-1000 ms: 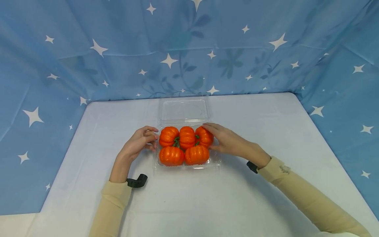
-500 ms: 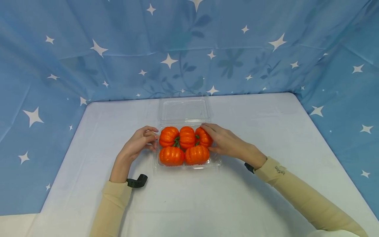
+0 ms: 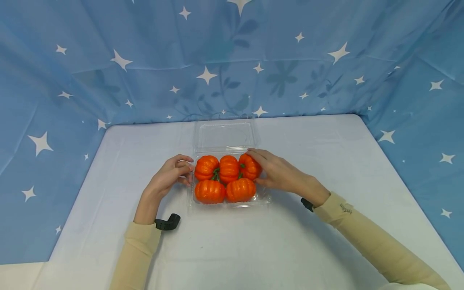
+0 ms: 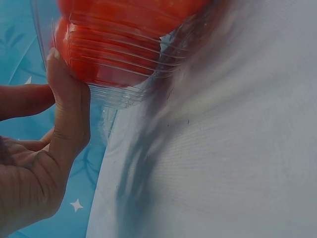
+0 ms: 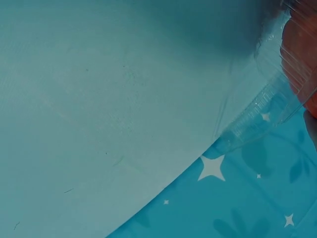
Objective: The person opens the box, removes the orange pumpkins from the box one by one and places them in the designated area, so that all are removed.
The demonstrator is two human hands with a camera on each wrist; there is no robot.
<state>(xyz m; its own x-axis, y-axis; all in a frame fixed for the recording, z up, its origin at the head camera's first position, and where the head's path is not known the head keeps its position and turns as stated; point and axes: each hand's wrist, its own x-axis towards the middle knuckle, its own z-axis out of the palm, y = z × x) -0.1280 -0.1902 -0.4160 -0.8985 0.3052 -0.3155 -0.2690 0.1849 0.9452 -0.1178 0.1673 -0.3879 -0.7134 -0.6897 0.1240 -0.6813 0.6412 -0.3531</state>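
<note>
Several small orange pumpkins (image 3: 210,191) with green stems sit in a clear plastic clamshell box (image 3: 262,198), two in the near row and the others behind. My right hand (image 3: 279,171) grips the back right pumpkin (image 3: 250,167), fingers over its far side and thumb at its near side. In the right wrist view, only part of an orange pumpkin (image 5: 302,54) shows at the edge. At the box's left rim is my left hand (image 3: 168,175), fingers loosely bent. The left wrist view has a fingertip (image 4: 53,54) right at the rim, beside the ribbed wall.
The box's clear lid (image 3: 226,135) lies folded back behind the pumpkins, near the table's far edge. White cloth covers the table (image 3: 224,249). A blue starry curtain (image 3: 145,92) hangs around the back and sides.
My right hand shifts slightly left, then back right, with the back right pumpkin moving and tilting a little in its grip. The left hand, box and other pumpkins stay almost still.
</note>
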